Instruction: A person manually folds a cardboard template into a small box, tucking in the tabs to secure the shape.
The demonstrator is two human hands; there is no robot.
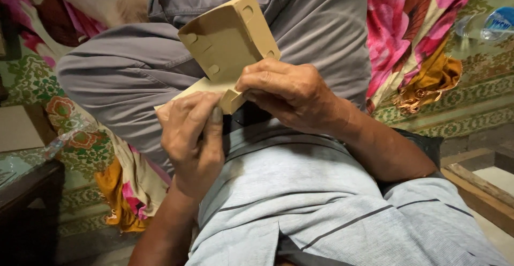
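Tan cardboard, thin and matte, makes up the half-folded box (227, 43) held above the person's grey-trousered lap (123, 73), its long axis running from lower left up to the upper right, with round tab marks at its corners. The left hand (193, 137) sits below and left of it, fingers (184, 110) pinched on the flat bottom flap. The right hand (286, 92) is closest to the box body, fingers curled tight around a small folded tab beneath it.

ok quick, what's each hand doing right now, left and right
Left hand: closed, pinching the lower flap of the tan cardboard box.
Right hand: closed, gripping the same box at its lower edge.
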